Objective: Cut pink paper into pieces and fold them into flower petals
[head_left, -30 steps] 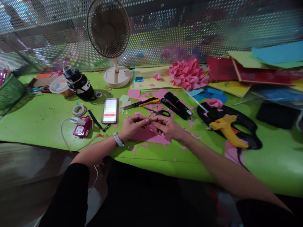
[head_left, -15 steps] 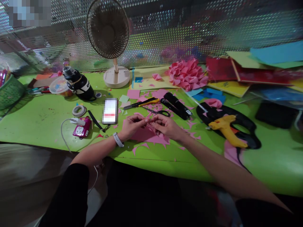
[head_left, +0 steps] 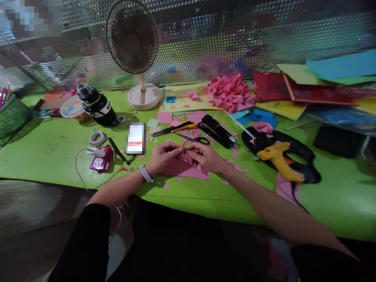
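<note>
My left hand (head_left: 165, 156) and my right hand (head_left: 205, 156) meet over the middle of the green table, fingertips pinched together. Between them is a small piece of pink paper (head_left: 184, 153), mostly hidden by the fingers. Below the hands lies a pink paper sheet (head_left: 179, 168), with pointed pink scraps (head_left: 173, 184) around it. Just beyond the fingers rest black-handled scissors (head_left: 202, 140), a yellow-and-black utility knife (head_left: 176, 128) and a black stapler (head_left: 217, 132).
A phone (head_left: 136, 138), purple plug adapter (head_left: 101, 158), tape roll (head_left: 97, 138) and black bottle (head_left: 96, 105) are on the left. Behind stand a fan (head_left: 143, 97) and a pink paper-petal ball (head_left: 230, 93). To the right lies a yellow glue gun (head_left: 279, 159) on a black holder.
The view has shifted slightly. Both hands stay pinched together over the pink sheet, with only small finger movements; the things on the table stay in place.
</note>
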